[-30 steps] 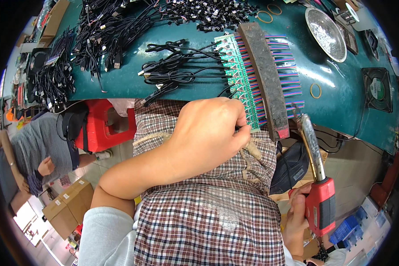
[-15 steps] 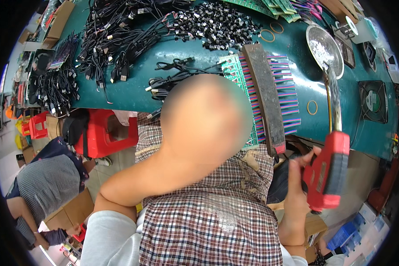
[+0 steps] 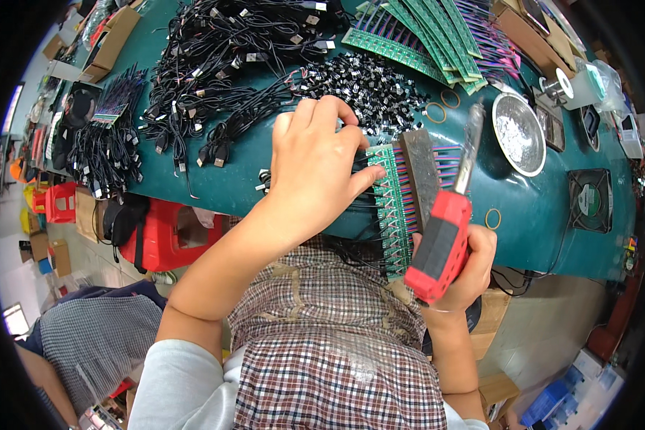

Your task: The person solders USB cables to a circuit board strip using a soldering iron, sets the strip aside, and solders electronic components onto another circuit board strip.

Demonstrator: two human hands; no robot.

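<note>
In my right hand (image 3: 474,271) is a red-and-black soldering gun (image 3: 441,247), its metal barrel angled up and away. The gun stands over the right side of a green circuit board strip (image 3: 392,215) at the table's front edge. A dark bar (image 3: 421,168) lies across the board's striped wires (image 3: 448,161). My left hand (image 3: 312,154) is at the board's far left corner, thumb touching the board, fingers curled beside a pile of small black connectors (image 3: 373,89). Something small and pale shows between these fingers; its kind is unclear. Black cables run under this hand.
A round metal bowl (image 3: 518,136) with silvery bits stands on the right, near a fan (image 3: 590,201) and rubber bands (image 3: 492,218). Black USB cables (image 3: 244,50) heap at the back left. Green boards (image 3: 430,36) lie at the back. A red stool (image 3: 168,236) stands left.
The soldering gun has left the bowl and swung left toward the board, its barrel now upright. My left hand has moved up and away from me, to the connector pile.
</note>
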